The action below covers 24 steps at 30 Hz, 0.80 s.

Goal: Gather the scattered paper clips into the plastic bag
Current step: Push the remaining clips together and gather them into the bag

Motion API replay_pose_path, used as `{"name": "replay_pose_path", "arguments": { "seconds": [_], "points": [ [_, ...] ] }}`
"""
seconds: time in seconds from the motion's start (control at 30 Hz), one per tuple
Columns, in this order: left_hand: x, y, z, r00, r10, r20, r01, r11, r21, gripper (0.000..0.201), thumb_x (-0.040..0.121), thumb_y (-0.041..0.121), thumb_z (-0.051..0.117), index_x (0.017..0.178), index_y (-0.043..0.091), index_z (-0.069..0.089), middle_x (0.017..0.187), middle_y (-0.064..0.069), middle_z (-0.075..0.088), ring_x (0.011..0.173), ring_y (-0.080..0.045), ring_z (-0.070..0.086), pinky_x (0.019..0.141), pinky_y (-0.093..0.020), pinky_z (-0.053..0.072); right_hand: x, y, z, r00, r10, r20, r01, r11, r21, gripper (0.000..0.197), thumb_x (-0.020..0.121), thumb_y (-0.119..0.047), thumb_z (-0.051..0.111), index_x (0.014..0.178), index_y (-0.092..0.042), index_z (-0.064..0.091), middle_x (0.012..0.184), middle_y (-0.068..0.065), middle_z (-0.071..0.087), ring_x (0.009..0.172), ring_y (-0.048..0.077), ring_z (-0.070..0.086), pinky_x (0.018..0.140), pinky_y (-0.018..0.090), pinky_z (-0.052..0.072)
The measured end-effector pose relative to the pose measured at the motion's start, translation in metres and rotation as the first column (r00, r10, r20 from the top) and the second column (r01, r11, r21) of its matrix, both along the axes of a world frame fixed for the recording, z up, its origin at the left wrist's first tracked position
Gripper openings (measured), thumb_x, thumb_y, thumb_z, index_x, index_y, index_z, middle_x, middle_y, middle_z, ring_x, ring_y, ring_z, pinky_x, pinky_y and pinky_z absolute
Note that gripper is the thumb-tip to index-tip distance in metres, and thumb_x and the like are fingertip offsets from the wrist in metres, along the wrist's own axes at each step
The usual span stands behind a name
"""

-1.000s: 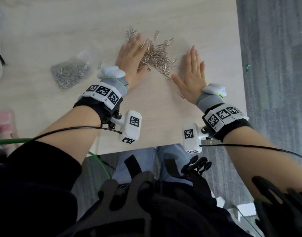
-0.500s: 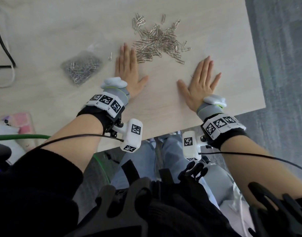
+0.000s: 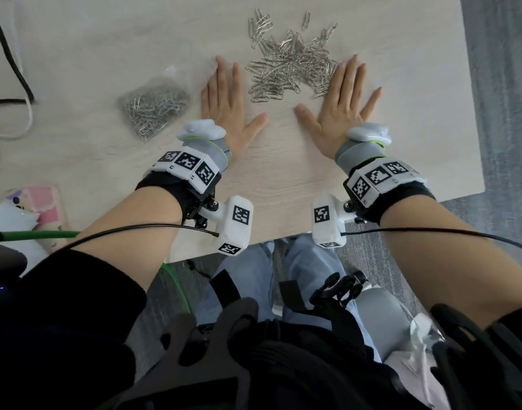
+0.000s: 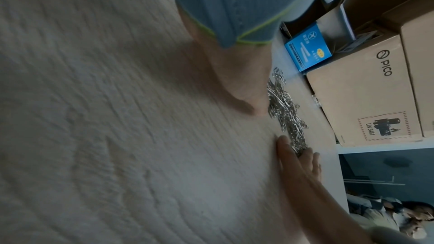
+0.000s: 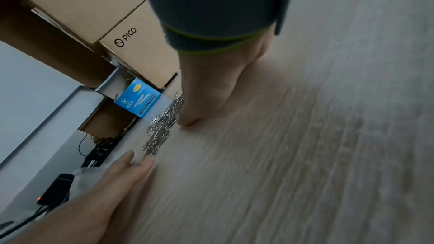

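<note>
Paper clips (image 3: 289,66) lie in a loose, tangled heap on the pale wood-grain surface (image 3: 283,179), at about 12 o'clock from the person, between the two hands. A few strays sit apart at the heap's far edge, toward 11 and 12 o'clock. The left hand (image 3: 224,105) lies flat, palm down, fingers straight and together, just beside the heap's left edge. The right hand (image 3: 342,108) lies flat too, fingers a little spread, its fingertips touching the heap's right edge. Neither hand holds anything.

The plastic bag (image 3: 153,112) lies at about 10 o'clock, left of the left hand, already holding a mass of clips.

The clips are likely light, stiff wire, slick on this smooth surface, and prone to hooking into one another, so they should slide as a clump when pushed from both sides. Pinching single ones flat off the wood would be slow; scooping a bunch with cupped fingers from the heap's two flanks looks the better hold. The bag is thin, limp film and will probably need one hand at its mouth.

The bag's opening cannot be made out. Both wrist views are dim and blurred, showing the heap only as a thin silvery streak beyond each thumb. Whether clips lie under the palms cannot be told.
</note>
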<state>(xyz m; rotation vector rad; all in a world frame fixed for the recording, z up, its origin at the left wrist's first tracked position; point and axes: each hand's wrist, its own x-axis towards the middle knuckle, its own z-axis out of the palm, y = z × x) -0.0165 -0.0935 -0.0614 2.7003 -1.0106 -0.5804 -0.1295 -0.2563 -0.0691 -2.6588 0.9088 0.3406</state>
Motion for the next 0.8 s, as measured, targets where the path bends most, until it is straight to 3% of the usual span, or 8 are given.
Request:
{"name": "replay_pose_path", "arguments": {
  "seconds": [0.23, 0.33, 0.43, 0.5, 0.63, 0.73, 0.8],
  "points": [
    [0.0, -0.032, -0.006, 0.994, -0.048, 0.101, 0.042, 0.997, 0.065, 0.088, 0.088, 0.061, 0.029, 0.146, 0.003, -0.002, 0.155, -0.02, -0.005, 0.145, -0.032, -0.005, 0.117, -0.047, -0.004, 0.014, -0.011, -0.004, 0.996, 0.082, 0.017, -0.082, 0.996, -0.041, 0.095, 0.085, -0.069, 0.02, 0.149, -0.003, -0.004, 0.158, 0.015, -0.008, 0.146, 0.03, -0.008, 0.111, 0.058, -0.012],
    [-0.001, -0.047, -0.007, 0.992, -0.062, 0.107, 0.056, 0.997, 0.062, 0.082, 0.092, 0.058, 0.025, 0.145, 0.002, -0.002, 0.156, -0.019, -0.004, 0.145, -0.031, -0.005, 0.116, -0.047, -0.005, 0.023, -0.018, -0.004, 0.988, 0.147, 0.035, -0.146, 0.988, -0.047, 0.092, 0.086, -0.066, 0.018, 0.148, 0.0, 0.0, 0.158, 0.016, -0.003, 0.147, 0.03, -0.004, 0.112, 0.057, -0.008],
    [-0.002, -0.06, -0.004, 0.995, -0.069, 0.074, 0.068, 0.998, 0.005, 0.08, 0.092, 0.051, 0.032, 0.146, 0.002, -0.001, 0.156, -0.017, -0.002, 0.145, -0.029, -0.004, 0.116, -0.044, -0.005, 0.027, -0.027, 0.002, 0.966, 0.253, 0.053, -0.254, 0.967, 0.013, 0.089, 0.086, -0.061, 0.012, 0.148, 0.003, 0.001, 0.157, 0.02, -0.002, 0.146, 0.031, -0.003, 0.115, 0.051, -0.007],
    [0.002, -0.065, 0.0, 0.996, -0.082, 0.029, 0.084, 0.995, -0.054, 0.09, 0.087, 0.056, 0.042, 0.146, 0.002, 0.0, 0.156, -0.018, -0.002, 0.145, -0.031, -0.004, 0.116, -0.042, -0.004, 0.027, -0.036, 0.006, 0.948, 0.271, 0.166, -0.293, 0.948, 0.125, 0.079, 0.093, -0.05, 0.019, 0.147, 0.005, 0.003, 0.156, 0.022, -0.001, 0.146, 0.033, -0.002, 0.117, 0.044, -0.006],
    [0.019, -0.075, 0.009, 0.995, -0.083, 0.052, 0.084, 0.996, -0.021, 0.117, 0.064, 0.069, 0.06, 0.147, 0.014, -0.002, 0.157, -0.015, -0.006, 0.145, -0.032, -0.007, 0.114, -0.053, -0.005, 0.032, -0.065, 0.016, 0.912, 0.135, 0.387, -0.272, 0.905, 0.326, 0.064, 0.098, -0.027, 0.035, 0.144, 0.011, 0.012, 0.154, 0.025, 0.006, 0.145, 0.033, 0.011, 0.117, 0.029, 0.012],
    [0.026, -0.085, 0.004, 0.99, -0.098, 0.103, 0.096, 0.995, 0.019, 0.12, 0.057, 0.079, 0.056, 0.147, 0.024, -0.001, 0.158, -0.009, -0.004, 0.145, -0.03, -0.005, 0.111, -0.061, -0.002, 0.038, -0.085, 0.016, 0.889, 0.068, 0.454, -0.264, 0.884, 0.385, 0.052, 0.095, -0.016, 0.038, 0.14, 0.009, 0.032, 0.148, 0.022, 0.03, 0.138, 0.03, 0.033, 0.11, 0.018, 0.021],
    [0.024, -0.088, 0.0, 0.987, -0.101, 0.123, 0.098, 0.995, 0.031, 0.116, 0.056, 0.085, 0.048, 0.147, 0.028, 0.002, 0.158, -0.004, 0.001, 0.145, -0.028, -0.001, 0.111, -0.061, 0.0, 0.04, -0.088, 0.016, 0.86, 0.015, 0.51, -0.25, 0.884, 0.396, 0.047, 0.091, -0.009, 0.041, 0.134, 0.008, 0.042, 0.14, 0.022, 0.044, 0.131, 0.03, 0.044, 0.107, 0.018, 0.027]
  ]
}}
